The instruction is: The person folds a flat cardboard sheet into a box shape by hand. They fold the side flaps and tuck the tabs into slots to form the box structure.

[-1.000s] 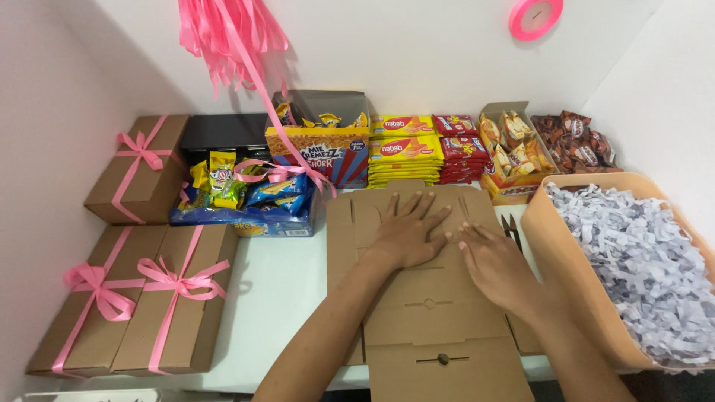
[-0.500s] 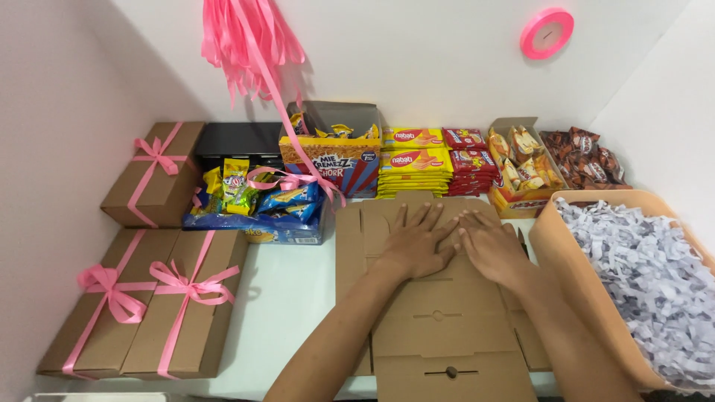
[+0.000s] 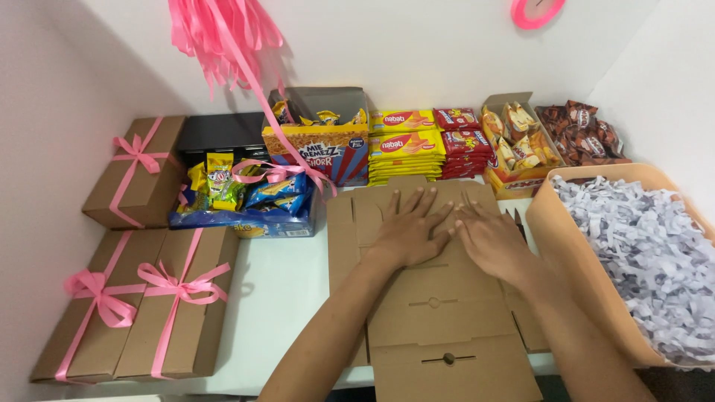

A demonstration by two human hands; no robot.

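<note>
Both hands lie flat on an unfolded cardboard box blank (image 3: 439, 313) that sits on the white table (image 3: 279, 298), centre of view, running from the snack row toward me. My left hand (image 3: 410, 231) is spread, palm down, fingers fanned toward the far flap. My right hand (image 3: 491, 242) is just beside it, also flat, fingers together and angled left, tips touching the left hand's fingers. Neither hand grips anything; both press on the card.

Right of the blank: a tan bin of shredded white paper (image 3: 648, 253), touching the blank's edge. Behind it: stacked yellow and red wafer packs (image 3: 406, 145), an open snack carton (image 3: 320, 141), brown wrapped sweets (image 3: 581, 130). Left: three closed kraft boxes with pink ribbon bows (image 3: 141, 298). Pink ribbon streamers (image 3: 223, 37) hang above.
</note>
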